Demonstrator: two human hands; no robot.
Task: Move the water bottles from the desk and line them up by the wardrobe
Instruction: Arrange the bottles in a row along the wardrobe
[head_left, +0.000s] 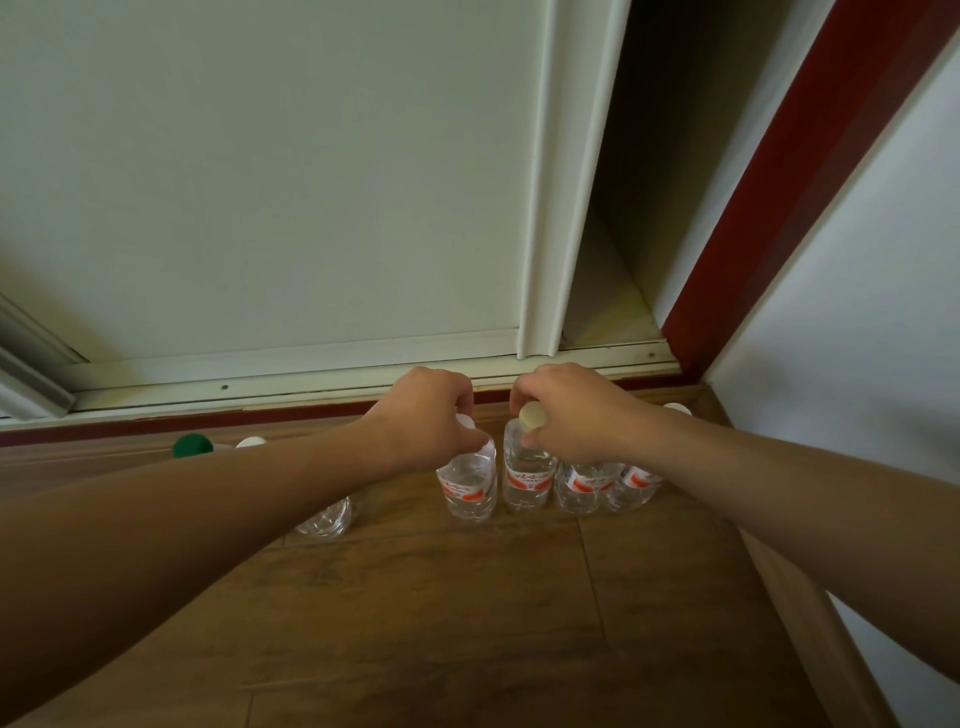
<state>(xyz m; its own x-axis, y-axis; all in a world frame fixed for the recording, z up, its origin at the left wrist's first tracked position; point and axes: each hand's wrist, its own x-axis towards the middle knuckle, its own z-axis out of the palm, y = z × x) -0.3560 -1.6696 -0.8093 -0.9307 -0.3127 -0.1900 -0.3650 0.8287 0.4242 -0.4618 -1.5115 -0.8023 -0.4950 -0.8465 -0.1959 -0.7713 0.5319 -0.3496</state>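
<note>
Gripping bottle tops, L hand (426, 415) fingers closed on bottle (467, 483), R hand (566, 415) on adjacent bottle (527, 478), upright on floor (467, 623) by wardrobe (311, 182).

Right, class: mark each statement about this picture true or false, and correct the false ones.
1. Each hand grips a bottle by its top. True: the left hand holds one bottle, the right hand its neighbour.
2. The bottles stand on a desk. False: they stand on the wooden floor.
3. The wardrobe door is fully shut. False: a dark gap shows at its right.
4. One cap at the left is green. True: the green cap.
5. The bottle labels are blue. False: they are red and white.
</note>
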